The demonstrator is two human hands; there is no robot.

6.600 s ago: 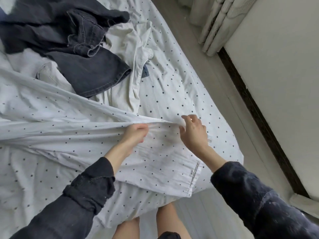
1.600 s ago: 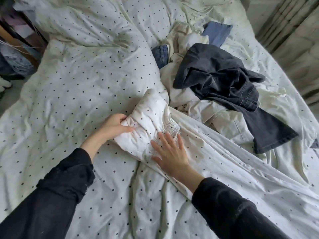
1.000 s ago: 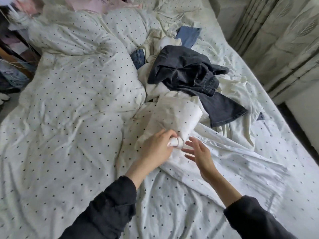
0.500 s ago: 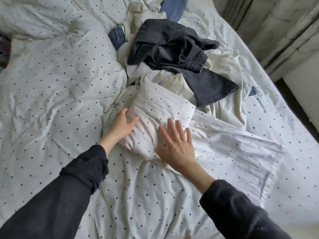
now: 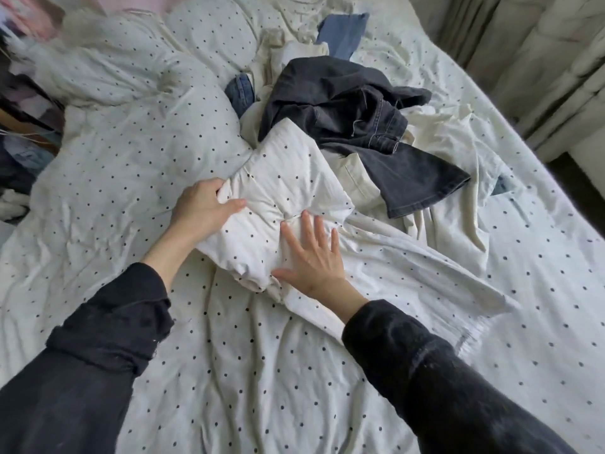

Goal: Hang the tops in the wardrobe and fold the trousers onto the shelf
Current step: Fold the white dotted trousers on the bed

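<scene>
White dotted trousers (image 5: 281,198) lie on the bed, partly folded into a thick bundle, with one unfolded part spreading out to the right. My left hand (image 5: 199,211) grips the bundle's left edge. Flat on the bundle's near right side rests my right hand (image 5: 314,257), fingers spread. Behind the bundle sits a pile of clothes: dark grey jeans (image 5: 360,116) on top, cream garments (image 5: 438,132) under them, and blue denim (image 5: 343,31) at the back.
A crumpled dotted duvet (image 5: 131,132) covers the left half of the bed. Curtains (image 5: 540,60) hang at the right beyond the bed edge. Cluttered items (image 5: 19,132) stand along the left side of the bed.
The trousers went from stretched flat to a folded bundle. In the last half second my left hand closed on the bundle's left edge, and my right hand stayed flat on it.
</scene>
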